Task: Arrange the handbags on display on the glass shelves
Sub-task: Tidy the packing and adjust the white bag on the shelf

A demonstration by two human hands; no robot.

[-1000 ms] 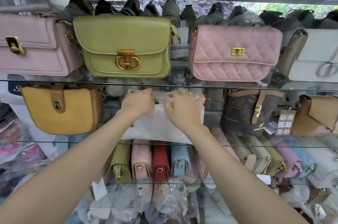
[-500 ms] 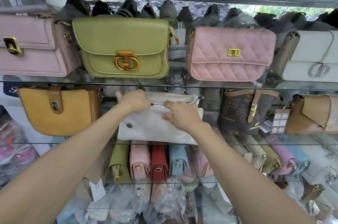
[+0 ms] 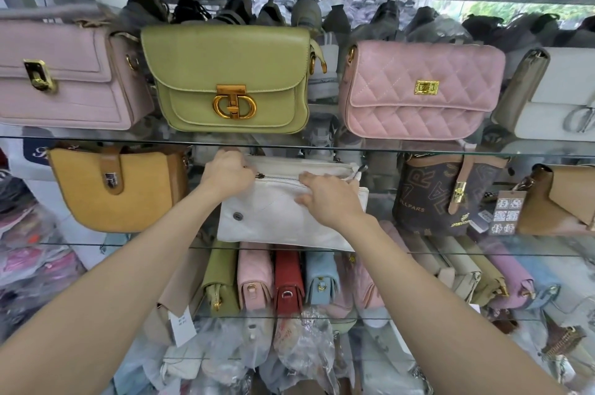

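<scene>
Handbags on the glass shelves look mostly placed already; the one we are working on is the white handbag (image 3: 289, 214), which stands on the middle glass shelf (image 3: 483, 253) directly under our hands. Our left hand (image 3: 227, 177) is closed over its top left corner by the zipper end, and our right hand (image 3: 325, 196) lies over its upper front edge with the fingers curled on the zipper line, so both hands grip this bag. It leans a little, its top tipped back and its lower edge at the shelf's front lip, so we judge it is not yet settled.

Above our hands, on the upper shelf, the green flap bag (image 3: 230, 79) and the pink quilted bag (image 3: 421, 90) face forward, with a mauve bag (image 3: 64, 79) up to the left of our left hand and a white bag (image 3: 560, 98) far up to the right. Level with our hands, the mustard bag (image 3: 112, 188) stands left of our left hand and the brown monogram bag (image 3: 447, 195) right of our right hand, both upright and apart from the white one.

Below our wrists a row of bags (image 3: 283, 282) stands packed edge-on, and under that lie plastic-wrapped ones. Whether those are still to be displayed, we cannot tell. What remains, as we see it, is squaring the white handbag between its neighbours and letting go.
</scene>
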